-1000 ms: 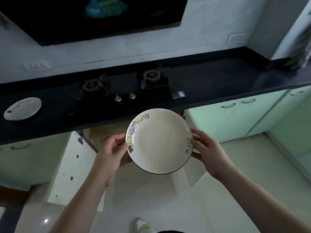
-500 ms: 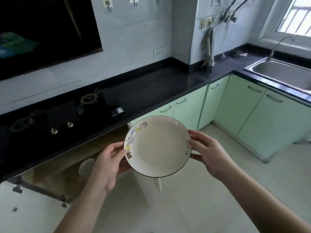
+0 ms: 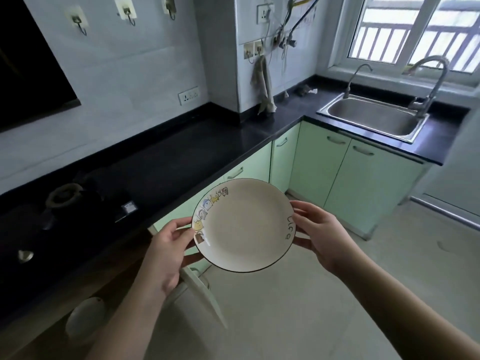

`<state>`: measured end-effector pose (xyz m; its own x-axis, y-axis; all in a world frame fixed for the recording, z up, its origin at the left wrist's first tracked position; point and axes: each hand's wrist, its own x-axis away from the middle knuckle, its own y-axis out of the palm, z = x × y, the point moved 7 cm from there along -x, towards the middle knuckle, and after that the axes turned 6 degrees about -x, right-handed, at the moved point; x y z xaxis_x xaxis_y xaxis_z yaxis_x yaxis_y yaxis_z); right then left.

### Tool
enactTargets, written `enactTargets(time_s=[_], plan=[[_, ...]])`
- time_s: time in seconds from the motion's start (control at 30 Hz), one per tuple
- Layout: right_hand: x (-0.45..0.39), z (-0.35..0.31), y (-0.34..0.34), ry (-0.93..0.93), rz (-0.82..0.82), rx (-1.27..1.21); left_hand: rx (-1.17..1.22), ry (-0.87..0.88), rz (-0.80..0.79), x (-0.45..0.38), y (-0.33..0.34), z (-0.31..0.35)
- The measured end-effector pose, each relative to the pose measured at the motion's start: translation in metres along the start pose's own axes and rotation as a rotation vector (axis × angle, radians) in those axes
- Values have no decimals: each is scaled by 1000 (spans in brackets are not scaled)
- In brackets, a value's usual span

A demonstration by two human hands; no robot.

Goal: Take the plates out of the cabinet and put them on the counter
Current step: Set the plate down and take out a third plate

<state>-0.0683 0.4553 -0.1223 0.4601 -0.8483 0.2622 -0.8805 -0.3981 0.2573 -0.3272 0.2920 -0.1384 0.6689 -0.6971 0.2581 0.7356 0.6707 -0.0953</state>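
Observation:
I hold a cream plate (image 3: pixel 242 227) with a thin black rim, small cartoon pictures on its left edge and the word "life" on its right edge. My left hand (image 3: pixel 166 252) grips its left rim and my right hand (image 3: pixel 320 236) grips its right rim. The plate floats level in front of the black counter (image 3: pixel 181 157), below its edge height. Under the counter at lower left the cabinet (image 3: pixel 65 294) stands open, and another pale plate (image 3: pixel 84 317) rests inside it. The open cabinet door (image 3: pixel 205 297) sticks out beneath my left wrist.
A gas hob (image 3: pixel 62 197) sits in the counter at left, with a dark hood above. The counter turns a corner toward a steel sink (image 3: pixel 374 116) with two taps under a window. Mint-green cabinet doors (image 3: pixel 319 162) line the base. A cloth (image 3: pixel 263 84) hangs on the wall.
My view has swung right, from the hob toward the corner and the sink. A plate on the counter at far left has left the view. Both hands keep the same hold on the plate.

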Motion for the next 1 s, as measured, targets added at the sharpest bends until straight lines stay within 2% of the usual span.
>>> enactTargets(time_s=[0.27, 0.6, 0.77, 1.0], plan=[[-82, -3, -45, 30, 44, -30, -45, -56, -27, -78, 64, 5], [-224, -54, -95, 55, -61, -24, -16, -64, 72, -162, 162, 38], [-280, -59, -71, 103, -174, 3, 17, -106, 187, -185, 152, 41], [-343, -36, 15, 154, -359, 81, 66, -127, 367, -218, 87, 35]])
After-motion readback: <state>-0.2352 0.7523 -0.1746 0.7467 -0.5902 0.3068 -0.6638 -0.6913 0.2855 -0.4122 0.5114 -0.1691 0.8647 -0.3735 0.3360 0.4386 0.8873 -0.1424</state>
